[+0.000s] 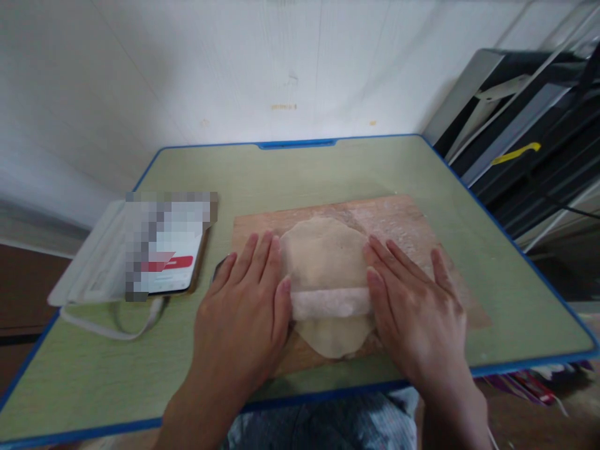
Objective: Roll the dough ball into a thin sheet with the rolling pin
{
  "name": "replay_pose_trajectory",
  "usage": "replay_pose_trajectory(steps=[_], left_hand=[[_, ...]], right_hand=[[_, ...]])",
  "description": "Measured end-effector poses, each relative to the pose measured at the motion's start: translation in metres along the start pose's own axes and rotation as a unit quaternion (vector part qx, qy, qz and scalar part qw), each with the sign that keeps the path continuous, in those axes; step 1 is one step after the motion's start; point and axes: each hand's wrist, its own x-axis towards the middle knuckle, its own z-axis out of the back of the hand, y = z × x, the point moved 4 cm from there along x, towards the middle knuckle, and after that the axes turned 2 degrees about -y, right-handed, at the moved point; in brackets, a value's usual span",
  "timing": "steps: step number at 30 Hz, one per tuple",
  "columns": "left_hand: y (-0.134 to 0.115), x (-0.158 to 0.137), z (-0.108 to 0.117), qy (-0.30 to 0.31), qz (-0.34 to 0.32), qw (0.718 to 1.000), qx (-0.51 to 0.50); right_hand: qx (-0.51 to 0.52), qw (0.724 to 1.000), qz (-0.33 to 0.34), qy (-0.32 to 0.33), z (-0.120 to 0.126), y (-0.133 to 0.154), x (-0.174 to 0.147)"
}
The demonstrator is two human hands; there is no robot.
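A flattened, roundish sheet of pale dough (328, 253) lies on a wooden board (398, 219) dusted with flour. Across the dough's lower part rests a whitish, floury rolling pin (330, 304); both its ends are hidden beneath my hands. My left hand (248, 294) presses flat over the pin's left end, fingers stretched forward along the dough's left edge. Over the right end lies my right hand (415, 300), its fingers extended and its little finger spread away. Neither hand's fingers are wrapped round the pin.
Left on the green, blue-edged table (300, 175) are a phone (173, 250), partly pixelated, and a pale case with a strap (107, 334). A dark object (218, 267) peeks out beside my left hand. Dark folded furniture (529, 119) stands at the right; a white wall (234, 69) rises behind.
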Motion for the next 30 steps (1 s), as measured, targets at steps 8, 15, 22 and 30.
replay_pose_trajectory(steps=[8,15,22,30], left_hand=[[-0.001,-0.034,0.007,-0.019,-0.102,0.994,-0.027],[-0.001,-0.027,0.004,-0.014,-0.067,0.997,-0.023],[0.0,-0.026,0.003,-0.011,-0.093,0.995,-0.025],[-0.002,-0.055,0.006,-0.031,-0.111,0.993,-0.034]], right_hand=[[0.016,0.997,0.069,-0.025,0.008,-0.002,-0.034],[0.002,0.998,0.062,-0.018,0.006,0.001,-0.028],[-0.003,0.998,0.064,-0.016,0.006,0.004,-0.031],[0.003,0.99,0.139,-0.023,0.014,0.002,-0.054]])
